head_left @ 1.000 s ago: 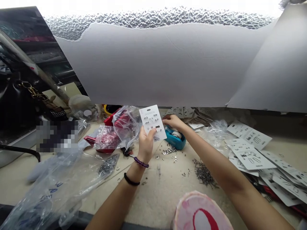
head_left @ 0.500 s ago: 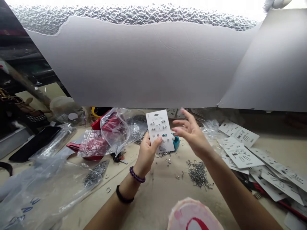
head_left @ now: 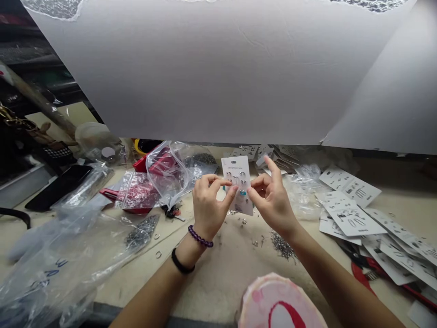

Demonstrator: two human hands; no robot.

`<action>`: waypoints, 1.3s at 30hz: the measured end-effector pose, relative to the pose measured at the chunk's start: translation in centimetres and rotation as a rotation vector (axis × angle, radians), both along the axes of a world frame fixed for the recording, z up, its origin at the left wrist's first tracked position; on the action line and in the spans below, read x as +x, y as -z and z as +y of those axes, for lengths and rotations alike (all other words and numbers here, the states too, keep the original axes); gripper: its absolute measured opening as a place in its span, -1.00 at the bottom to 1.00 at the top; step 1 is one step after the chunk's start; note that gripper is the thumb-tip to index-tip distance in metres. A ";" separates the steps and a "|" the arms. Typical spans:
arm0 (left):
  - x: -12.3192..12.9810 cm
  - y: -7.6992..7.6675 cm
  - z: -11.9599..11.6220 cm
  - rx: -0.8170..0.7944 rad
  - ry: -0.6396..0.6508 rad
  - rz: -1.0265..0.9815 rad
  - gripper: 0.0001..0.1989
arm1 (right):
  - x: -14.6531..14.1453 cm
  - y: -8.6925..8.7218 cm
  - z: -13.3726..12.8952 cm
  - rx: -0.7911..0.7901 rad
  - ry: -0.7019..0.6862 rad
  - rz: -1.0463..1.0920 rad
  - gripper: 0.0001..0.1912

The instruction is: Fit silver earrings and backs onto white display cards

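Note:
A white earring card [head_left: 235,167] with pairs of small metal studs and a hang hole at its top stands upright between my hands. My left hand [head_left: 210,200] is closed at the card's left side, thumb and index finger over its front. At the card's right edge my right hand [head_left: 275,200] has its thumb and curled fingers against it, the index finger pointing up. Behind the card a bit of teal shows through a slot. Small loose metal earring pieces [head_left: 243,222] lie beneath the card, and a pile of them [head_left: 283,246] sits below my right hand.
Several filled earring cards [head_left: 355,214] overlap on the right, above red-handled pliers [head_left: 362,275]. Clear plastic bags [head_left: 82,255] and red packets [head_left: 136,196] crowd the left, near a black phone [head_left: 58,187]. A white board [head_left: 211,77] spans the back; a pink round object [head_left: 280,305] stands in front.
My right hand has come in to the card's right edge. My left thumb and index finger have moved up over the card's front. The view has tilted downward slightly.

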State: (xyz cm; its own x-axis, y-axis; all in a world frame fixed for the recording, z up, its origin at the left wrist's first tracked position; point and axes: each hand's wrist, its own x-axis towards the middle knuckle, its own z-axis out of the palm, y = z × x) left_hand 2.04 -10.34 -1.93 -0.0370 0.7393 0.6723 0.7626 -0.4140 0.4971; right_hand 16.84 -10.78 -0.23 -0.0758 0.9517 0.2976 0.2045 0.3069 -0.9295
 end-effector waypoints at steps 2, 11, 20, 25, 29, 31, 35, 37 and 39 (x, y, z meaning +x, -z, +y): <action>-0.1 -0.1 0.0 0.047 -0.028 0.017 -0.85 | -0.4 0.3 -0.3 0.019 0.018 0.006 -0.24; 0.2 -0.1 -0.5 0.084 -0.032 0.051 -0.89 | -1.0 1.2 -1.3 0.071 0.056 0.001 -0.29; -0.1 0.5 0.0 0.197 -0.101 0.282 -0.93 | -0.3 -0.4 0.3 0.022 0.018 -0.178 -0.34; 0.2 1.0 0.2 0.248 -0.050 0.372 -0.90 | 0.9 -0.8 0.7 -0.024 -0.018 -0.335 -0.29; 0.2 1.5 0.6 0.242 0.015 0.402 -0.88 | 1.3 -0.9 0.9 -0.037 -0.054 -0.435 -0.30; 0.1 1.6 0.8 0.205 0.024 0.386 -0.86 | 1.3 -0.9 1.0 -0.039 -0.077 -0.451 -0.31; -0.1 1.6 0.9 0.087 0.044 0.329 -0.85 | 1.3 -0.9 1.1 -0.049 -0.137 -0.454 -0.31; -0.2 1.4 0.9 0.014 0.082 0.303 -0.85 | 1.5 -0.9 1.2 -0.050 -0.177 -0.443 -0.31; -0.3 1.3 0.9 -0.062 0.126 0.264 -0.85 | 1.7 -1.0 1.3 -0.050 -0.215 -0.424 -0.30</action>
State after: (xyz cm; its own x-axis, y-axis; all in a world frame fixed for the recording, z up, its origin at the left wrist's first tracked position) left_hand 1.79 -9.44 -3.19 0.2279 0.7668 0.6000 0.8137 -0.4884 0.3152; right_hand 18.53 -9.51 0.75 -0.3776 0.9135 0.1517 0.5057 0.3406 -0.7926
